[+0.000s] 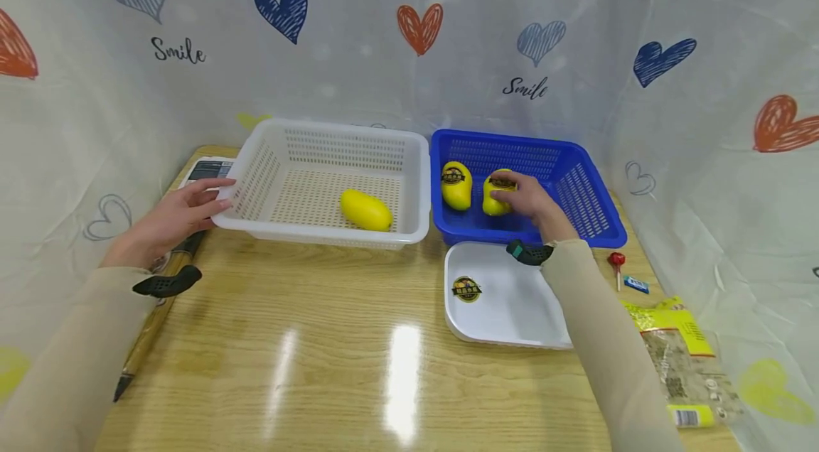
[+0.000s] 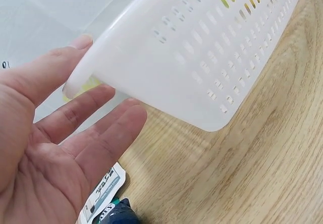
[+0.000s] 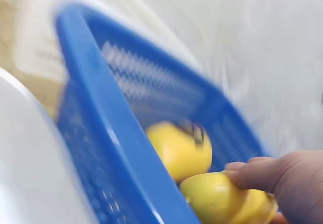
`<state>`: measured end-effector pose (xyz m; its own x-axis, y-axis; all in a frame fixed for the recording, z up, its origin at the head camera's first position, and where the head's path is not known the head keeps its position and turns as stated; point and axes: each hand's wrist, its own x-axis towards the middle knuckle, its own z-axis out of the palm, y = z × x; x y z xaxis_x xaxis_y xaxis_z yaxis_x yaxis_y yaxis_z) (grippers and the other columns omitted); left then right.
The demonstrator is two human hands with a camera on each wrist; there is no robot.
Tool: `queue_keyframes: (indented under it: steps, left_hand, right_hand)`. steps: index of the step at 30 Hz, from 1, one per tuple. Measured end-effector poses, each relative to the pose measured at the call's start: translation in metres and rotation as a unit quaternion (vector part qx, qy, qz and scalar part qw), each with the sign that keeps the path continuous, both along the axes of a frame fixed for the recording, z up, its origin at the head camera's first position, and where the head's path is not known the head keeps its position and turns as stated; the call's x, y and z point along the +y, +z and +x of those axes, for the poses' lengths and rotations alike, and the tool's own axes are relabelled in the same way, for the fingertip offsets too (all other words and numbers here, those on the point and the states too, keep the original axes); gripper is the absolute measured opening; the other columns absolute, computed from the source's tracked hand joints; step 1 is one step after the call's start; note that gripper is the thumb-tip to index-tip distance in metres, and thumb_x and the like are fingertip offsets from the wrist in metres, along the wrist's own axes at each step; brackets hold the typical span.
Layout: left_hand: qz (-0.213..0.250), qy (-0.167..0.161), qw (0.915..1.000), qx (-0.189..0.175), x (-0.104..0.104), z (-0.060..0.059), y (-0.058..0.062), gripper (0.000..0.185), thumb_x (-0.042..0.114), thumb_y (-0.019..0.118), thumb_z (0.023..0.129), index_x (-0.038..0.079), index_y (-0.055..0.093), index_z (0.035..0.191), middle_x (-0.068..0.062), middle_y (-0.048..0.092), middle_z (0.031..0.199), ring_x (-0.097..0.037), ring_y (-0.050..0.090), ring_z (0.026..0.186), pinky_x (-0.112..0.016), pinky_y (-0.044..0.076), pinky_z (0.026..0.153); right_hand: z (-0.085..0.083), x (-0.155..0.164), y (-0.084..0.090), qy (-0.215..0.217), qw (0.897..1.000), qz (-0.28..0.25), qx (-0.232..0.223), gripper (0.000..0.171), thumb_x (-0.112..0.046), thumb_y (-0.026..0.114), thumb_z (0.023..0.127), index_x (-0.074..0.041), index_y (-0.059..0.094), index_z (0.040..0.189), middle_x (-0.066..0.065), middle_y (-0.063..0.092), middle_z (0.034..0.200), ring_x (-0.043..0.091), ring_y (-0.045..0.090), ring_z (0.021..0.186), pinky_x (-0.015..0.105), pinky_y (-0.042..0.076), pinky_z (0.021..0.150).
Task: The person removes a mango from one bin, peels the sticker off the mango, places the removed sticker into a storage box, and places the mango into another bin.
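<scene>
My right hand (image 1: 526, 201) reaches into the blue basket (image 1: 595, 214) and grips a yellow mango (image 1: 494, 189), seen blurred in the right wrist view as mango (image 3: 217, 196) under my fingers (image 3: 262, 176). A second stickered mango (image 1: 456, 185) (image 3: 176, 148) lies just left of it. My left hand (image 1: 185, 214) rests with straight fingers (image 2: 91, 128) against the left corner of the white basket (image 1: 256, 175) (image 2: 202, 47), thumb on its rim. One plain yellow mango (image 1: 366, 210) lies inside the white basket.
A white tray (image 1: 512, 303) with a round sticker (image 1: 466, 288) lies in front of the blue basket. A lollipop (image 1: 617, 264), small packets (image 1: 684, 359) and a tube sit at the right. A scale (image 1: 207, 170) and a dark stick (image 1: 153, 324) lie left.
</scene>
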<state>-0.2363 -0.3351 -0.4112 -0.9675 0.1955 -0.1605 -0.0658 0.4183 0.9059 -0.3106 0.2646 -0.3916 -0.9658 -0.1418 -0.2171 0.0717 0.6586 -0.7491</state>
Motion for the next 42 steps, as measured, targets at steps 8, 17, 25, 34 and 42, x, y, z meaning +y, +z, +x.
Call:
queue_keyframes:
  steps: [8, 17, 25, 34, 42]
  left_hand:
    - [0.012, 0.0, 0.9999, 0.002, 0.001, 0.001, 0.0, 0.064, 0.038, 0.053, 0.1, 0.012, 0.028, 0.153, -0.013, 0.039, 0.144, 0.002, 0.056, 0.105, -0.02, 0.052, 0.082]
    - [0.013, -0.001, 0.9999, 0.001, 0.003, 0.002, -0.002, 0.065, 0.037, 0.053, 0.1, 0.011, 0.027, 0.154, -0.012, 0.041, 0.142, 0.001, 0.057, 0.106, -0.02, 0.052, 0.083]
    - [-0.015, 0.001, 0.9998, 0.014, 0.004, 0.003, -0.001, 0.064, 0.038, 0.053, 0.1, 0.012, 0.028, 0.153, -0.02, 0.039, 0.145, 0.001, 0.058, 0.103, -0.023, 0.053, 0.082]
    - [-0.003, -0.006, 0.9998, 0.019, 0.004, 0.002, -0.004, 0.063, 0.035, 0.054, 0.101, 0.011, 0.029, 0.153, -0.01, 0.046, 0.138, -0.001, 0.06, 0.102, -0.026, 0.054, 0.082]
    - [0.004, -0.005, 0.9997, 0.025, 0.005, 0.003, -0.002, 0.061, 0.032, 0.055, 0.101, 0.011, 0.03, 0.152, 0.0, 0.051, 0.13, -0.001, 0.06, 0.102, -0.026, 0.054, 0.082]
  right_hand:
    - [0.061, -0.033, 0.049, 0.067, 0.99, -0.041, 0.12, 0.046, -0.022, 0.061, 0.099, -0.011, 0.051, 0.142, 0.015, 0.014, 0.158, 0.034, 0.02, 0.142, 0.052, 0.032, 0.108]
    - [0.157, -0.075, 0.038, 0.211, 0.965, -0.111, 0.111, 0.04, -0.015, 0.067, 0.095, -0.016, 0.059, 0.134, 0.014, 0.018, 0.157, 0.037, 0.034, 0.136, 0.052, 0.044, 0.098]
    - [0.208, -0.114, -0.007, 0.283, 0.951, -0.111, 0.048, 0.039, -0.029, 0.069, 0.093, -0.029, 0.06, 0.131, 0.009, 0.026, 0.155, 0.028, 0.037, 0.135, 0.038, 0.047, 0.096]
    - [0.201, -0.141, -0.055, 0.257, 0.963, -0.074, 0.029, 0.038, -0.032, 0.066, 0.095, -0.03, 0.057, 0.132, 0.015, 0.024, 0.155, 0.035, 0.031, 0.139, 0.055, 0.034, 0.103]
    - [0.183, -0.165, -0.065, 0.229, 0.969, -0.058, 0.073, 0.04, -0.031, 0.065, 0.095, -0.032, 0.055, 0.133, 0.015, 0.023, 0.156, 0.032, 0.033, 0.138, 0.052, 0.036, 0.104]
